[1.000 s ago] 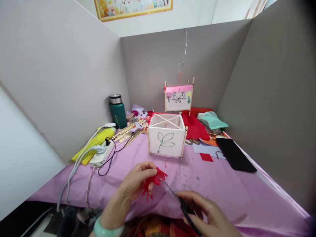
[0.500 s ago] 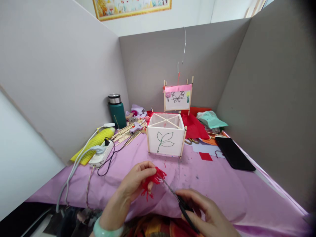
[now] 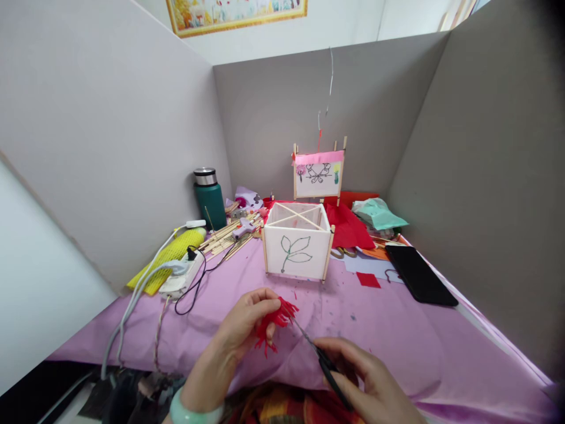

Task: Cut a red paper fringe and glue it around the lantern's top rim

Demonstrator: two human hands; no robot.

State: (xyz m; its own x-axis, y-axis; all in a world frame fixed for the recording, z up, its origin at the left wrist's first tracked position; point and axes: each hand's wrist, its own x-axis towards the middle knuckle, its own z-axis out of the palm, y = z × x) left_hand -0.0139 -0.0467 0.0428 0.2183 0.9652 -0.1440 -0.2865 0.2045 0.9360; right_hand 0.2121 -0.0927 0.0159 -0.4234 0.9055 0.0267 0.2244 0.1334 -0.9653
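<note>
My left hand (image 3: 253, 315) pinches a piece of red fringed fabric (image 3: 279, 318), its cut strips hanging out to the right and below the fingers. Dark-handled scissors (image 3: 324, 359) are gripped in my right hand (image 3: 359, 377). Their blades point up and left, with the tips at the edge of the red strips, and the handles look nearly closed. Just beyond my hands stands a white box lantern (image 3: 295, 253) with wooden corner sticks, crossed sticks on top and a green leaf drawing on its front.
A smaller lantern (image 3: 318, 176) stands behind. On the left are a green bottle (image 3: 210, 203), a glue gun (image 3: 243, 227), wooden sticks (image 3: 220, 241) and a power strip (image 3: 180, 280) with cables. A red square (image 3: 368, 280) and a black phone (image 3: 419, 275) lie right.
The scissor handles have drawn closer together and the blades look more closed. The red strips have shifted slightly right; my left hand keeps its pinch.
</note>
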